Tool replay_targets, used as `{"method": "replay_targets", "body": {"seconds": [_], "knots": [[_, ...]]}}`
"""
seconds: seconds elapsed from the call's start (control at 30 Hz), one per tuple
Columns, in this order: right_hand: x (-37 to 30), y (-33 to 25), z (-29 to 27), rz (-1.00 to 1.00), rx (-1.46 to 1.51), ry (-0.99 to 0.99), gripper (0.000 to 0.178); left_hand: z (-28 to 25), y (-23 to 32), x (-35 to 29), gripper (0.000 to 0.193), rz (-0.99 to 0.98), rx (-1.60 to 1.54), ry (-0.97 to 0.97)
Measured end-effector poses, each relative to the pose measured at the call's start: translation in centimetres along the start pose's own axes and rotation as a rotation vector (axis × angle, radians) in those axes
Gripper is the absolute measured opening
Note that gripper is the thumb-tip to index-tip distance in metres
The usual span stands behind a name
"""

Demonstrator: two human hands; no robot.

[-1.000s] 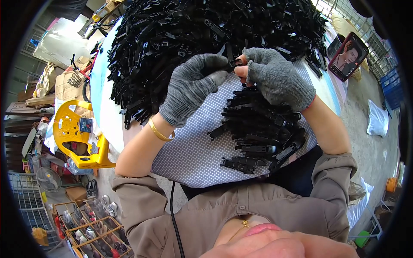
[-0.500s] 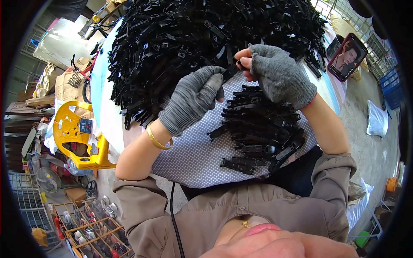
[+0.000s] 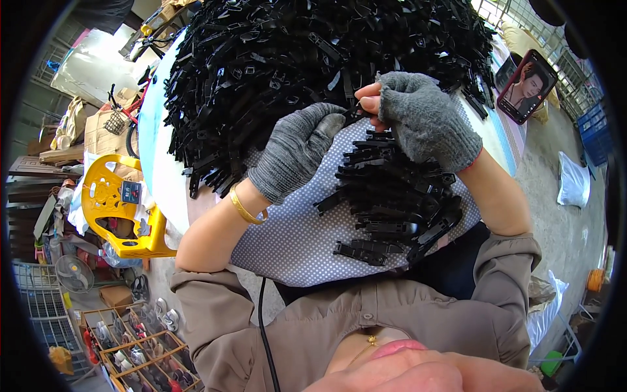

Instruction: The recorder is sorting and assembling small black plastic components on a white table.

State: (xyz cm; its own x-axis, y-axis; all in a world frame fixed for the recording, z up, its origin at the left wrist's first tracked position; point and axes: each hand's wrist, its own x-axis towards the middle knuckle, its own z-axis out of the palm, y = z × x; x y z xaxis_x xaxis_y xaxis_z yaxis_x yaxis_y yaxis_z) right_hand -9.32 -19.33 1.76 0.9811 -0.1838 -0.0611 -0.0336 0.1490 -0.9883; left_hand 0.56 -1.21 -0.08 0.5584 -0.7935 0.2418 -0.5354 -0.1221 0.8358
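My left hand [image 3: 295, 153], in a grey knit fingerless glove, is closed on a slim black plastic strip [image 3: 353, 116]. Across from it my right hand [image 3: 426, 121], gloved the same way, pinches the strip's far end between bare fingertips. Fingers cover much of the strip, so its full shape is hidden. Beyond both hands rises a big heap of similar black plastic pieces [image 3: 261, 72]. Below my right hand a smaller group of black pieces [image 3: 392, 186] lies roughly in rows on a dotted grey cloth [image 3: 294, 251].
A phone [image 3: 528, 86] showing a video stands at the table's right. To the left is a yellow plastic chair [image 3: 160, 232] with a small dark device [image 3: 130, 191] on it. A shoe rack [image 3: 140, 356] and a fan [image 3: 73, 273] stand lower left; a blue crate [image 3: 594, 134] is far right.
My left hand has shifted slightly right, its thumb now pointing along the strip. My right hand has turned a little and lowered slightly, fingertips still at the strip's end.
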Motion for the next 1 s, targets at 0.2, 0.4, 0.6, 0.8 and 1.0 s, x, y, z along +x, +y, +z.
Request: {"method": "replay_targets", "body": {"seconds": [0.2,0.4,0.6,0.8,1.0], "knots": [[-0.5,-0.4,0.4,0.018,0.062,-0.006,0.021,-0.4,0.1,0.0,0.023,0.062,0.006,-0.024],[0.0,0.3,-0.3,-0.133,-0.26,-0.072,0.024,0.1,0.4,0.0,0.02,0.115,0.108,-0.041],[0.9,1.1,1.4,-0.258,-0.251,-0.15,0.065,1.6,1.2,0.1,0.022,0.238,0.144,-0.181],[-0.3,1.0,2.2,-0.26,-0.097,-0.135,0.048,2.4,2.1,-0.6,0.024,0.267,0.162,-0.142],[1.7,-0.8,-1.7,-0.289,0.048,0.022,0.054,1.9,2.8,-1.5,0.028,0.38,0.346,-0.208]]}}
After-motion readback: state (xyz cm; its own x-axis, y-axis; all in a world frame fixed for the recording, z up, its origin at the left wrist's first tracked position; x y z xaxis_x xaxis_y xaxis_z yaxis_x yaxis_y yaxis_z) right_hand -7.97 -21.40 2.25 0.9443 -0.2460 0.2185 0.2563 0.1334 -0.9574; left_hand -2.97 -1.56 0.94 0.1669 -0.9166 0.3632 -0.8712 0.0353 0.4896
